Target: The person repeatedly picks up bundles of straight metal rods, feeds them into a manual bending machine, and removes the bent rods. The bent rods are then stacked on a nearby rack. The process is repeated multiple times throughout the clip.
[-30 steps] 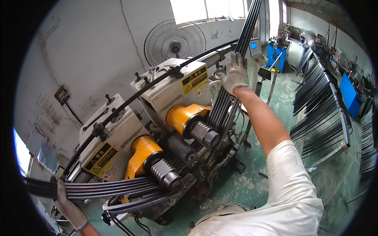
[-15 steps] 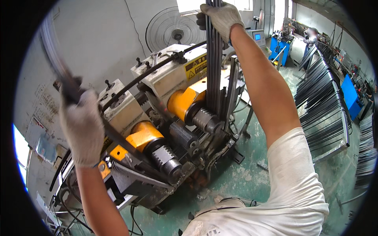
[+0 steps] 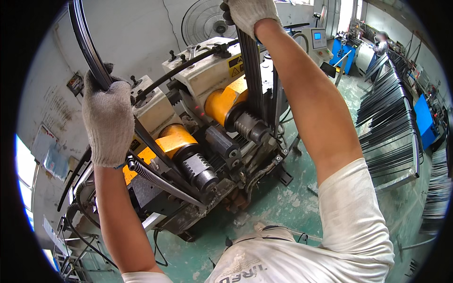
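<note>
My left grip [image 3: 108, 120] and right grip [image 3: 251, 15] each curl round dark bars [image 3: 251, 70]; they seem stiff and weighty, best gathered high above the rollers [image 3: 199, 170].

Left grip [image 3: 109, 125], gloved, left of frame: wrapped around a bundle of dark strips [image 3: 85, 37] running from the upper left edge down toward the lower ridged roller [image 3: 198, 169]. Right grip [image 3: 252, 15], gloved, top centre, cut by the frame edge: holding a second strip bundle [image 3: 251, 70], near-vertical, reaching down to the upper ridged roller [image 3: 250, 126]. Off-white machine [image 3: 200, 66] mid-frame, yellow housings. Coil spring [image 3: 158, 177] left of lower roller. Fan [image 3: 203, 21] top centre; rack of dark rods [image 3: 387, 118] at right.
</note>
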The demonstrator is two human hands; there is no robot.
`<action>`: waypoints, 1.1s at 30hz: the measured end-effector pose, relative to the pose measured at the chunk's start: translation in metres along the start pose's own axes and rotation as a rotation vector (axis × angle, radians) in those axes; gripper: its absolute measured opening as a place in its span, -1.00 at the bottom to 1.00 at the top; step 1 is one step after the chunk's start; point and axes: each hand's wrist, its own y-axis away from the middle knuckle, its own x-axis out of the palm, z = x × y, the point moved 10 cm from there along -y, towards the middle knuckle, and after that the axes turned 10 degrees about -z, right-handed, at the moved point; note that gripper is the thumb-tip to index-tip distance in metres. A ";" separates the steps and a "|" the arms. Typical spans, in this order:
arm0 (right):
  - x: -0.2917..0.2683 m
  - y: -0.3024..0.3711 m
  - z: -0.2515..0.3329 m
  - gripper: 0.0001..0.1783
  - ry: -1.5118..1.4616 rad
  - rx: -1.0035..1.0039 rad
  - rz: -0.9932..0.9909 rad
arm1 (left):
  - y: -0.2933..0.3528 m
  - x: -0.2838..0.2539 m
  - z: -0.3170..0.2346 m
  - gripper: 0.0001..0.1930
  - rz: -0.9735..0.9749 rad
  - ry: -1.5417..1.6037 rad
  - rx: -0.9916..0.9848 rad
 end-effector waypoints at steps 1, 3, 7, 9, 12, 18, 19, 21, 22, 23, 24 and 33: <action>0.000 -0.001 -0.001 -0.83 -0.025 0.006 0.004 | 0.001 0.000 -0.001 -0.65 -0.001 -0.002 0.004; 0.000 -0.001 -0.002 -0.83 -0.037 0.008 0.005 | 0.001 0.000 -0.002 -0.66 -0.014 -0.021 0.007; 0.000 0.000 0.000 -0.83 0.033 -0.029 0.014 | 0.002 0.000 0.001 -0.66 -0.009 0.006 -0.022; 0.000 0.000 0.000 -0.82 0.035 -0.047 0.026 | 0.002 -0.002 -0.001 -0.65 -0.014 -0.036 -0.013; 0.000 -0.008 -0.006 -0.79 -0.016 -0.057 0.040 | -0.001 -0.001 0.001 -0.67 -0.018 -0.026 0.004; -0.005 -0.004 0.004 -0.76 0.189 -0.166 -0.035 | 0.001 -0.004 -0.006 -0.74 -0.029 -0.078 0.052; -0.006 -0.005 0.004 -0.76 0.205 -0.176 -0.037 | 0.000 -0.003 -0.006 -0.75 -0.031 -0.078 0.059; -0.007 -0.006 0.005 -0.74 0.217 -0.186 -0.034 | -0.002 -0.001 -0.001 -0.75 -0.017 -0.075 0.046; -0.007 -0.006 0.005 -0.74 0.211 -0.187 -0.029 | -0.003 0.000 0.000 -0.75 -0.011 -0.074 0.040; -0.007 -0.007 0.006 -0.73 0.206 -0.188 -0.024 | -0.003 0.000 -0.003 -0.75 -0.015 -0.067 0.048; -0.006 -0.005 0.007 -0.73 0.222 -0.172 -0.015 | -0.003 0.000 -0.004 -0.75 -0.017 -0.062 0.053; -0.089 0.183 0.009 -0.80 0.574 -0.973 -0.416 | 0.003 -0.013 0.005 -0.70 -0.033 -0.152 0.019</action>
